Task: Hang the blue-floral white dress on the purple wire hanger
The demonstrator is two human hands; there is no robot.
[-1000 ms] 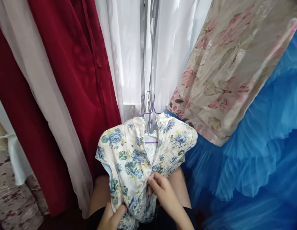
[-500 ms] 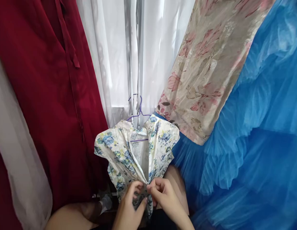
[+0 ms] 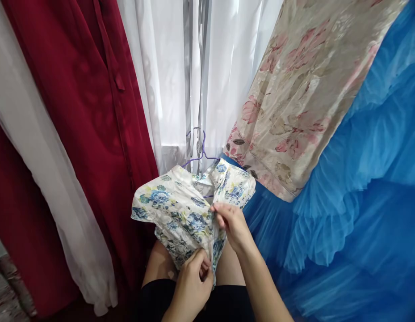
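Observation:
A white sleeveless blouse (image 3: 183,219) with blue flowers hangs on a purple wire hanger (image 3: 203,154) in front of my knees. My right hand (image 3: 232,223) pinches the spot where its two front edges meet, a little below the neck; a zip seems to run there, but the pull is hidden by my fingertips. Lower down, my left hand (image 3: 195,277) is closed on the front edge of the blouse. Above my right fingers the neckline stays parted in a short V, and the hanger's bar shows through it.
A dark red garment (image 3: 93,134) and white sheer fabric (image 3: 53,179) hang to the left. To the right are a beige cloth with pink flowers (image 3: 294,103) and a blue tulle dress (image 3: 344,223). White curtains (image 3: 234,67) hang behind metal bars (image 3: 195,67).
My right hand has moved up along the blouse front, and the V opening has become shorter. My left hand has shifted slightly and now grips the lower front edge. The view has turned a little left.

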